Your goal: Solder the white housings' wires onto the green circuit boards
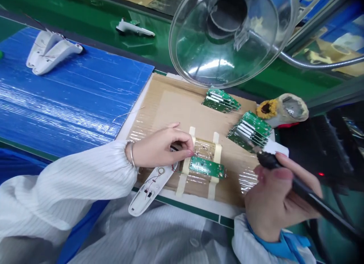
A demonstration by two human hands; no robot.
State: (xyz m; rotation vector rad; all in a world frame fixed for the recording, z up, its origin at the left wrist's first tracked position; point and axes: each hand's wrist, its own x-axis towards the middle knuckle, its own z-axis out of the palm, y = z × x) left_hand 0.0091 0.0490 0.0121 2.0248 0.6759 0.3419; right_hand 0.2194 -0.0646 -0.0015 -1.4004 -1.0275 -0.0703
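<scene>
My left hand [163, 148] is closed in a pinch at the upper left corner of a green circuit board [207, 167]; whatever is between thumb and finger is too small to make out. The board lies across a holder with cream-coloured strips [217, 154] on the cardboard. Under my left wrist, a white plastic shell [152, 190] with thin wires inside juts past the table edge. My right hand [281, 196] grips a soldering iron [298, 188] by its black handle. Its tip points up and left, in front of a stack of green circuit boards [250, 131], apart from the board in the holder.
Another board stack [221, 100] stands farther back on the cardboard [170, 105]. A clear round hood [227, 36] on a bendable metal arm hangs above. At right back is a pot with a yellow sponge [267, 108]. White shells [52, 52] lie on the blue sheet [71, 93].
</scene>
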